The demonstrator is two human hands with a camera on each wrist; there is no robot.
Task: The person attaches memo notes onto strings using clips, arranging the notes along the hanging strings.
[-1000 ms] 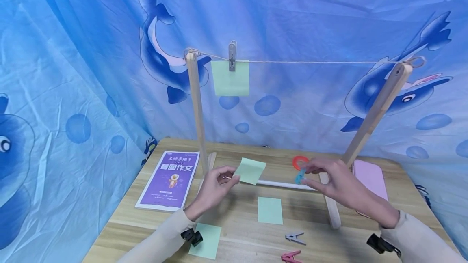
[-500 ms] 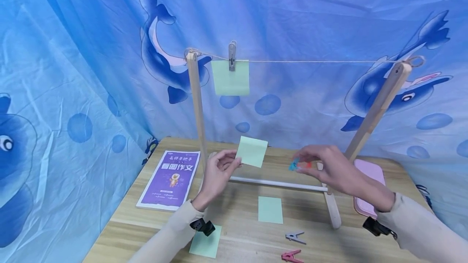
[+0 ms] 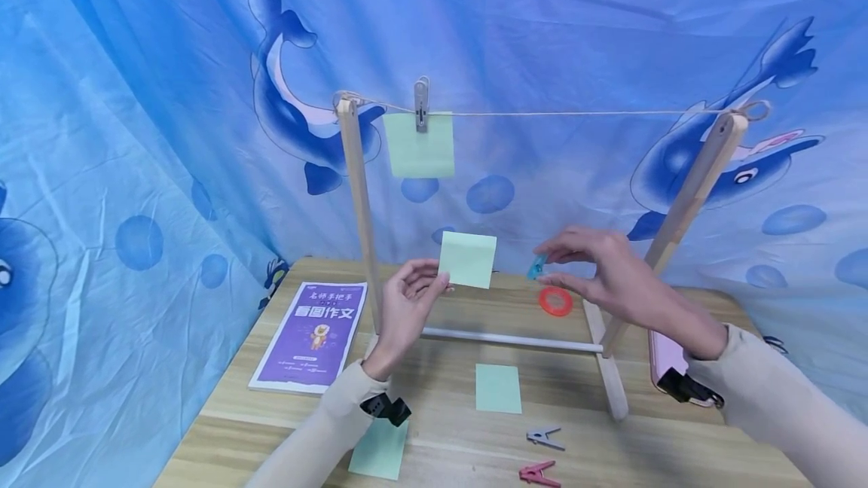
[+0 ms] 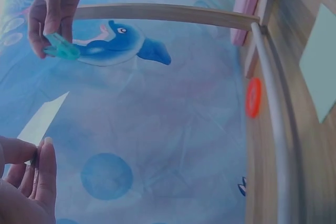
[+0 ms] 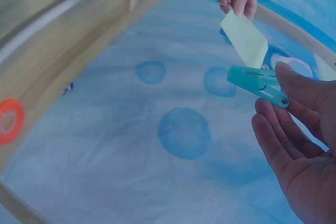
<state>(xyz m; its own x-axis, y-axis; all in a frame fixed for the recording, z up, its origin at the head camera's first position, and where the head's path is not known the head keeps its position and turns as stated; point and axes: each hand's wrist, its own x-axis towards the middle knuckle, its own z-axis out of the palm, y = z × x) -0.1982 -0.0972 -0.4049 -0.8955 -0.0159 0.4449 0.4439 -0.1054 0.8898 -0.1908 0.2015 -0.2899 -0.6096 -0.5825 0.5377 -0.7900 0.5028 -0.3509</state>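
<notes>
A pale green sticky note (image 3: 468, 259) is pinched by its left edge between the thumb and fingers of my left hand (image 3: 405, 311), raised above the table. My right hand (image 3: 603, 269) pinches a teal clothespin (image 5: 257, 83) by its handle end, to the right of the note and apart from it. Above both hands a string (image 3: 542, 113) runs between two wooden posts. Near its left end a grey clothespin (image 3: 421, 104) holds another green note (image 3: 422, 153) hanging from it.
On the table (image 3: 447, 443) lie two green notes (image 3: 498, 388), a grey-blue clothespin (image 3: 545, 437) and a pink one (image 3: 539, 473). A red ring (image 3: 555, 301) lies behind the white crossbar (image 3: 515, 340). A purple book (image 3: 310, 337) is at left, a pink case (image 3: 667, 356) at right.
Both hands have risen from near the crossbar, the left with the note and the right with the teal clothespin. The note now faces the camera more squarely, and the red ring is uncovered.
</notes>
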